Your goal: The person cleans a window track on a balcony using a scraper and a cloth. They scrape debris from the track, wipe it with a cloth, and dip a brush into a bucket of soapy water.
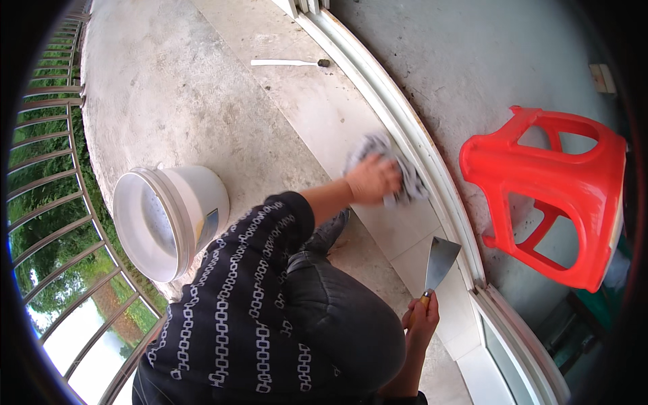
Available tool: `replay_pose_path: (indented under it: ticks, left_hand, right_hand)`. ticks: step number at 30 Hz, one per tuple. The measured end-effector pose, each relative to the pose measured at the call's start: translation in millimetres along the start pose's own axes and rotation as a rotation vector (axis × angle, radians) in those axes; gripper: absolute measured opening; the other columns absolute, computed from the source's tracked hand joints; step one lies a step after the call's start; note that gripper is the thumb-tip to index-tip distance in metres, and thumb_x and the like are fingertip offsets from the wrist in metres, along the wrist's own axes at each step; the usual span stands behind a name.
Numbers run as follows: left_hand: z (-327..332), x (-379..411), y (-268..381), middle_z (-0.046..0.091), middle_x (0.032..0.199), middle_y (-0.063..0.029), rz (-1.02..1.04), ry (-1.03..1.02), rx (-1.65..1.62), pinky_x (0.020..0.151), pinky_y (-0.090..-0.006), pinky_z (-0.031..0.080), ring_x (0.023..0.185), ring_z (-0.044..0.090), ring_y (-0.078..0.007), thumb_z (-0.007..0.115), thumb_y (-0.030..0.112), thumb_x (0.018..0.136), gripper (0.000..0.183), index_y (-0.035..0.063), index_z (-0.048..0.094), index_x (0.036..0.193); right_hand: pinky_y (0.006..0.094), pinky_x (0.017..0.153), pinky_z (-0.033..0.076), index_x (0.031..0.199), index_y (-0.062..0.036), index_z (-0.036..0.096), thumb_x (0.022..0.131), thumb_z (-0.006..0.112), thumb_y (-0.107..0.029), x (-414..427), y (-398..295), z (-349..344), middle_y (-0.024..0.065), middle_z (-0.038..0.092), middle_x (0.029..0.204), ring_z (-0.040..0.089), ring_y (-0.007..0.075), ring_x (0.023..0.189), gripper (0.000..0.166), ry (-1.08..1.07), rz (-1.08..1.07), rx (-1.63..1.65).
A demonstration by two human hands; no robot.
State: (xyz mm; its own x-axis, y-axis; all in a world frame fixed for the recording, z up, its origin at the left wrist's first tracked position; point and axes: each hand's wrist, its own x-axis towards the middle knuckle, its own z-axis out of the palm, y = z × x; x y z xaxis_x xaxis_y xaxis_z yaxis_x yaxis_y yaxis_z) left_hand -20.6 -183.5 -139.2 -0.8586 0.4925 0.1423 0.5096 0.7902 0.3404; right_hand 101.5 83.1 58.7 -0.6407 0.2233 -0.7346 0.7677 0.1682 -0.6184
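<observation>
My left hand point(374, 179), blurred, presses a grey and white patterned cloth point(412, 185) onto the pale tiled strip beside the white sliding-door track point(405, 116). Lower right, my right hand point(422, 316) grips the wooden handle of a putty knife point(441, 260), its broad metal blade pointing up over the tiles. A white brush point(286, 63) with a dark head lies on the floor further up. At the left, a white plastic bucket point(200, 192) is tilted in the view, with cloudy liquid visible inside.
A red plastic stool point(552, 187) lies on its side on the grey floor beyond the track. A metal railing point(73, 167) runs along the left rim, with greenery behind it. Glazed door panels point(506, 354) stand at the lower right. My bent knee is between my arms.
</observation>
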Motion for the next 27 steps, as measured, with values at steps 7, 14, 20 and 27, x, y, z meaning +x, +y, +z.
replay_pose_path:
  ticks: [7, 14, 20, 27]
  left_hand:
    - [-82, -20, -151, 0.051, 0.122, 0.0055, -0.390, 0.023, 0.188, 0.101, -0.0417, 0.031, 0.125, 0.038, -0.0202, 0.069, 0.023, 0.064, 0.050, 0.0203, 0.057, 0.112]
    - [-87, -18, -125, 0.051, 0.122, 0.0015, -0.525, 0.048, 0.225, 0.100, -0.0473, 0.030, 0.123, 0.038, -0.0246, 0.063, 0.021, 0.071, 0.042, 0.0175, 0.057, 0.112]
    - [-127, -49, -196, 0.059, 0.105, -0.0079, -0.757, 0.510, 0.064, 0.090, -0.0392, 0.042, 0.106, 0.053, -0.0251, 0.051, 0.012, 0.081, 0.025, 0.0134, 0.059, 0.104]
    - [-110, -69, -233, 0.056, 0.104, -0.0096, -1.010, 0.068, 0.338, 0.085, -0.0404, 0.042, 0.108, 0.050, -0.0264, 0.054, 0.012, 0.080, 0.018, 0.0123, 0.061, 0.097]
  right_hand:
    - [0.0214, 0.035, 0.030, 0.130, 0.0038, 0.037, 0.085, 0.046, -0.002, -5, -9, 13, 0.0049, 0.052, 0.072, 0.040, 0.0077, 0.039, 0.047, -0.059, -0.058, -0.014]
    - [0.0226, 0.033, 0.028, 0.118, 0.0048, 0.044, 0.082, 0.048, -0.002, -29, -19, 28, 0.0038, 0.050, 0.066, 0.038, 0.0073, 0.038, 0.037, -0.040, -0.034, -0.168]
    - [0.0230, 0.034, 0.029, 0.121, 0.0044, 0.042, 0.083, 0.047, -0.001, -15, 1, 38, 0.0059, 0.053, 0.069, 0.039, 0.0088, 0.038, 0.039, -0.072, 0.006, -0.144]
    - [0.0227, 0.035, 0.030, 0.120, 0.0057, 0.042, 0.085, 0.046, -0.002, 1, -2, 38, 0.0060, 0.053, 0.071, 0.040, 0.0087, 0.039, 0.035, -0.117, -0.007, -0.090]
